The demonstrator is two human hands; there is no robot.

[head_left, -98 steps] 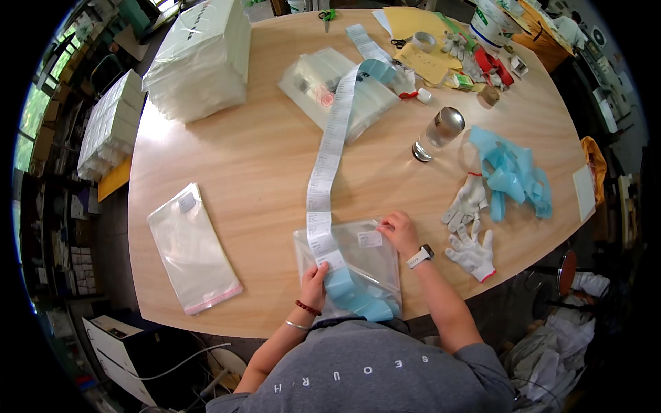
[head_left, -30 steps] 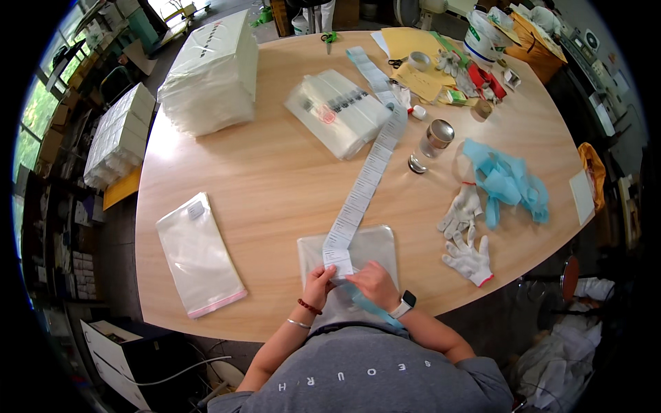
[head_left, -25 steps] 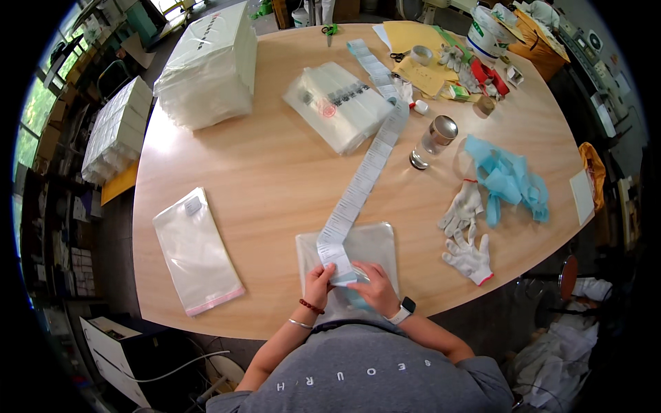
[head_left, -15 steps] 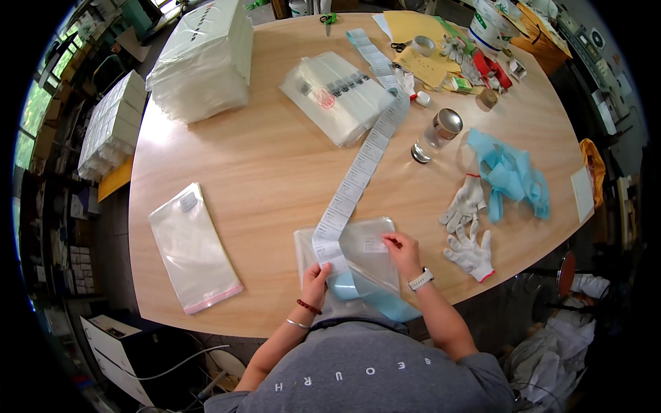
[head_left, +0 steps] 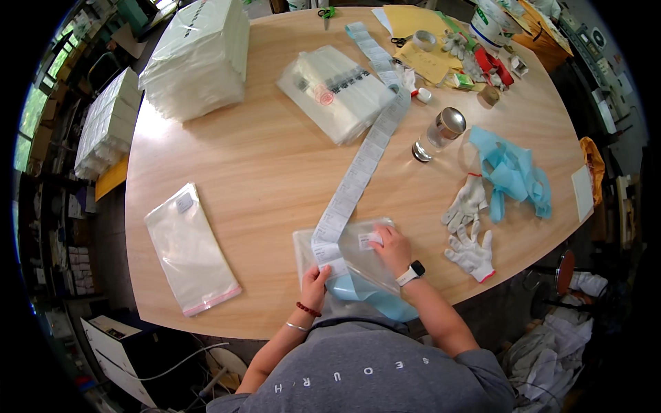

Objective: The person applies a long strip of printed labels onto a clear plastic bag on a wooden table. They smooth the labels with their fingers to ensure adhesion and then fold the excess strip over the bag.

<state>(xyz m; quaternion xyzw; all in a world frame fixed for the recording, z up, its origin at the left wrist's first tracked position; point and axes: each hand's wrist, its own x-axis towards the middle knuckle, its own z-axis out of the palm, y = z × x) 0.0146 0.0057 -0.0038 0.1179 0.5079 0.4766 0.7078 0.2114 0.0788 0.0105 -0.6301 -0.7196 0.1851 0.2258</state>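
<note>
My left hand (head_left: 316, 283) pinches a long strip of printed white labels (head_left: 348, 190) near its lower end. From there the strip runs up the table, and its pale blue backing (head_left: 372, 294) hangs down in a curl near my waist. Under it lies a clear plastic bag (head_left: 310, 246) close to the table's front edge. A single white label (head_left: 368, 241) sits on the bag's upper right part. My right hand (head_left: 394, 250) lies palm down on the bag, its fingers flat over the label's right end; part of the label is hidden beneath them.
A flat bag stack (head_left: 191, 251) lies at left, a taller one (head_left: 196, 62) behind it. Another bag pile (head_left: 337, 96) lies mid-table. To the right are a glass jar (head_left: 439, 134), white gloves (head_left: 469, 251) and crumpled blue backing (head_left: 513, 172). Scissors (head_left: 326, 15) lie at the far edge.
My right hand has shifted slightly left and turned palm down, from pinching the label's right edge to lying over it. My left hand stays on the strip, almost unmoved.
</note>
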